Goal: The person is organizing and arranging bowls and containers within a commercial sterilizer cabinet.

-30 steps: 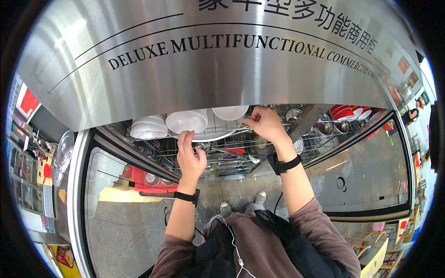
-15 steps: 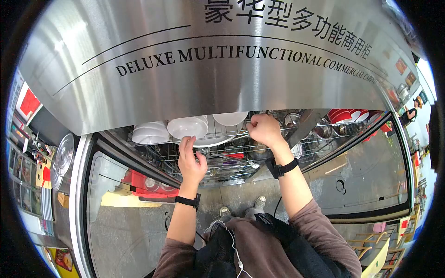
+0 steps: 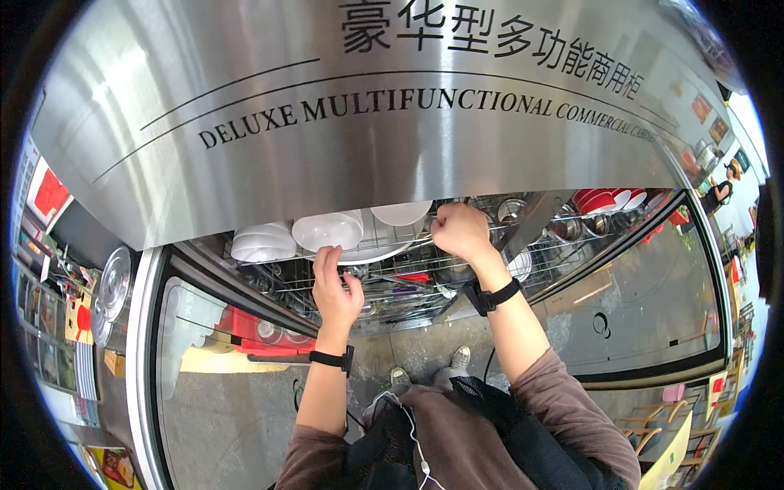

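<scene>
Inside a steel cabinet [image 3: 408,155], white bowls [image 3: 328,231] stand on a wire shelf [image 3: 384,245]. My left hand [image 3: 336,290] is at the shelf's front edge, just below the middle bowl, with its thumb and fingers apart and nothing seen between them. To the right, my right hand [image 3: 461,233] is closed in a fist at the front of the same shelf, beside a white bowl [image 3: 401,214]. What its fingers grip, if anything, is hidden. Metal bowls [image 3: 566,226] lie farther right, near red bowls [image 3: 594,201].
Open glass doors stand on the left [image 3: 220,384] and right [image 3: 645,294]. Lower racks hold utensils [image 3: 408,278]. A red crate [image 3: 253,331] shows through the left door. At the far right are a person [image 3: 720,194] and wooden chairs [image 3: 645,429].
The view has shifted slightly. My right hand has moved a little to the left in the picture, still closed. My left hand stays near the middle bowl.
</scene>
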The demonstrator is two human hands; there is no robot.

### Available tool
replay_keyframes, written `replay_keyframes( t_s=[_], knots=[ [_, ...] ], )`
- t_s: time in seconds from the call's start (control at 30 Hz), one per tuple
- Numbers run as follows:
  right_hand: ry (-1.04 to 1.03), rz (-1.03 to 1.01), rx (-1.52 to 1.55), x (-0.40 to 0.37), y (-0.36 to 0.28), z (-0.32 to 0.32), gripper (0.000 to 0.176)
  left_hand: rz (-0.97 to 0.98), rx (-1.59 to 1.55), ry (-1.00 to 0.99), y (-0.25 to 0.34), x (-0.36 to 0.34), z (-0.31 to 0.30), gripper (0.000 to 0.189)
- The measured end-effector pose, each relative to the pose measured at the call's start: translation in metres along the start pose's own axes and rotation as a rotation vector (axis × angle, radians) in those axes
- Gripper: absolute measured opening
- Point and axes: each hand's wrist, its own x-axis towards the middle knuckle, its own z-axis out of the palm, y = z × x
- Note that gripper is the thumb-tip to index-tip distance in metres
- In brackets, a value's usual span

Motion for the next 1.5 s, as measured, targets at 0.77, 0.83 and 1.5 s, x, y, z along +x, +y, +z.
replay_keyframes(
  t_s=[0.77, 0.83, 1.5],
  knots=[
    [-0.010, -0.451, 0.860, -0.117, 0.159, -0.071, 0.031, -0.045, 0.124, 0.210, 0.017, 0.002, 0.035, 0.066],
    [0.260, -0.118, 1.207, -0.116, 0.215, -0.058, 0.015, -0.064, 0.145, 0.226, 0.020, 0.002, 0.039, 0.066],
    [0.621, 0.375, 1.704, -0.052, 0.335, -0.125, 0.015, -0.032, 0.576, 0.386, 0.027, 0.009, 0.067, 0.069]
  ],
)
